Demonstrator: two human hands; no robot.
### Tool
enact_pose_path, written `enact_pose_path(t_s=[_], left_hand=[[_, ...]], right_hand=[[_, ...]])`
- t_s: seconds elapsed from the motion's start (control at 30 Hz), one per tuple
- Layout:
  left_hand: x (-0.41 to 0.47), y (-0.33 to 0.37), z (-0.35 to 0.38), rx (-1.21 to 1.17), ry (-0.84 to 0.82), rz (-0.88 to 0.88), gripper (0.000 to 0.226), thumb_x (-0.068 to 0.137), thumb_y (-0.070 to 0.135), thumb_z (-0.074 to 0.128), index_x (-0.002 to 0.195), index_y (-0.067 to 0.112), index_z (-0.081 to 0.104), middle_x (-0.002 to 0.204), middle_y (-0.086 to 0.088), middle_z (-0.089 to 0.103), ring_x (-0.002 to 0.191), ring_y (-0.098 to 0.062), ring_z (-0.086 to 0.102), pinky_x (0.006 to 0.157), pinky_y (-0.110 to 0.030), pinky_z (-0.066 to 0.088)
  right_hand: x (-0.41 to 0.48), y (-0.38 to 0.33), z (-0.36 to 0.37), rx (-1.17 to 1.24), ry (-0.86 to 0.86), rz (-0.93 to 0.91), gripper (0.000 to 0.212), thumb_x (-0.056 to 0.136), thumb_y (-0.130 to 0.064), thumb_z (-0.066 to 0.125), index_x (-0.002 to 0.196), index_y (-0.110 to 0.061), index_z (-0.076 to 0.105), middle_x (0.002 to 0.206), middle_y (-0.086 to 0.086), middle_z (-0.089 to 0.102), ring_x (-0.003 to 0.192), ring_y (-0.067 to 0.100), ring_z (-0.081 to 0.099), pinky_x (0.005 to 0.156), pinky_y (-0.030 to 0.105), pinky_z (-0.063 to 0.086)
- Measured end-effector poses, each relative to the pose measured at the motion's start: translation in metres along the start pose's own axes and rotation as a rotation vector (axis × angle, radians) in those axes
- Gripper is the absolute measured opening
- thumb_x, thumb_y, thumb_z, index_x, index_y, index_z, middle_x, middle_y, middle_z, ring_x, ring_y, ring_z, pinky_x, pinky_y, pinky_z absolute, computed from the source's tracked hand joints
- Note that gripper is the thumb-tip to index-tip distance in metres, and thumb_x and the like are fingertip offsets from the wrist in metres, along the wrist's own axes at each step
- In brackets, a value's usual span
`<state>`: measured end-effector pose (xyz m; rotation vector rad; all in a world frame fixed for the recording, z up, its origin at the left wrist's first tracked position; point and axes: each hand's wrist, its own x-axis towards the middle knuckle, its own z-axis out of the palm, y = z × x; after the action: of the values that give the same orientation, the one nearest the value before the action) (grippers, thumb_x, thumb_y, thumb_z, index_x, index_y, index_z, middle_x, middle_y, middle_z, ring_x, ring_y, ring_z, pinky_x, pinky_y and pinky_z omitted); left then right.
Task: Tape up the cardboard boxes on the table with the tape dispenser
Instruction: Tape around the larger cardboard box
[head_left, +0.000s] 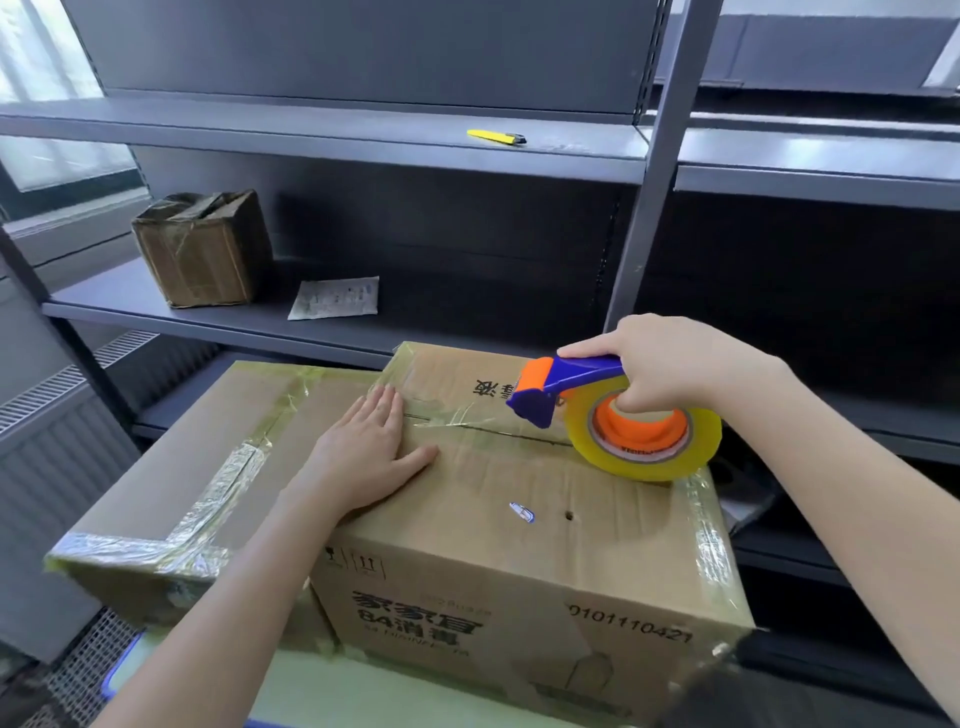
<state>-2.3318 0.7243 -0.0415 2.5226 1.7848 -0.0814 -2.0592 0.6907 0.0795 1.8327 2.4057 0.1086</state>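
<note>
A tall cardboard box (519, 561) with printed lettering stands in front of me, its top seam running left to right. My left hand (371, 447) lies flat on the left part of its top, fingers together, pressing the flaps beside a strip of clear tape. My right hand (670, 364) grips the blue and orange tape dispenser (582, 387), which rests on the seam at the right with its yellowish tape roll (644, 441) on the box top. To the left lies a lower, flatter cardboard box (171, 473) with clear tape along its seams.
Grey metal shelving (322, 135) rises right behind the boxes. A small taped box (205, 249) and a paper sheet (335, 297) sit on the middle shelf, and a yellow utility knife (496, 136) lies on the upper one. A radiator grille (57, 415) is at the left.
</note>
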Motion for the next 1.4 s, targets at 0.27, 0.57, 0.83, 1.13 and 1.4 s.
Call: enact_pose_path(t_s=[0.27, 0.57, 0.83, 1.13, 1.4], left_hand=[[0.000, 0.055, 0.000, -0.053, 0.017, 0.223, 0.082, 0.094, 0.060, 0.024, 0.150, 0.008, -0.005, 0.158, -0.006, -0.010, 0.145, -0.012, -0.010, 0.113, -0.023, -0.009], [0.002, 0.061, 0.004, -0.020, -0.003, 0.223, 0.087, 0.091, 0.066, 0.020, 0.150, 0.007, -0.007, 0.157, -0.006, -0.012, 0.144, -0.013, -0.012, 0.114, -0.024, -0.010], [0.002, 0.059, 0.006, -0.027, 0.042, 0.221, 0.099, 0.078, 0.075, 0.008, 0.150, 0.009, -0.004, 0.158, -0.004, -0.009, 0.145, -0.011, -0.009, 0.110, -0.020, -0.011], [0.003, 0.059, 0.005, -0.069, 0.058, 0.209, 0.107, 0.067, 0.078, 0.002, 0.151, 0.011, -0.001, 0.159, -0.001, -0.006, 0.145, -0.008, -0.007, 0.108, -0.018, -0.010], [0.000, 0.059, 0.003, -0.093, 0.065, 0.203, 0.088, 0.088, 0.071, 0.020, 0.151, 0.014, -0.001, 0.159, 0.002, -0.006, 0.144, -0.007, -0.006, 0.110, -0.017, -0.007]], right_hand=[[0.006, -0.005, 0.001, -0.052, -0.013, -0.046, 0.067, 0.085, -0.026, 0.060, 0.140, -0.049, 0.030, 0.082, -0.016, 0.037, 0.083, 0.010, 0.043, 0.054, 0.021, 0.035], [0.010, -0.009, -0.001, -0.109, -0.056, -0.042, 0.068, 0.086, -0.028, 0.061, 0.143, -0.046, 0.027, 0.095, -0.014, 0.037, 0.085, 0.009, 0.037, 0.050, 0.020, 0.029], [0.003, 0.000, -0.008, -0.003, -0.118, -0.016, 0.070, 0.085, -0.028, 0.063, 0.142, -0.049, 0.027, 0.081, -0.019, 0.040, 0.070, 0.006, 0.043, 0.051, 0.019, 0.034], [-0.007, 0.007, -0.008, 0.074, -0.114, -0.015, 0.072, 0.085, -0.024, 0.064, 0.143, -0.045, 0.028, 0.071, -0.018, 0.037, 0.063, 0.006, 0.044, 0.051, 0.018, 0.033], [-0.018, 0.024, -0.008, 0.183, -0.121, -0.009, 0.074, 0.083, -0.021, 0.066, 0.143, -0.045, 0.031, 0.072, -0.017, 0.042, 0.061, 0.006, 0.046, 0.052, 0.017, 0.036]])
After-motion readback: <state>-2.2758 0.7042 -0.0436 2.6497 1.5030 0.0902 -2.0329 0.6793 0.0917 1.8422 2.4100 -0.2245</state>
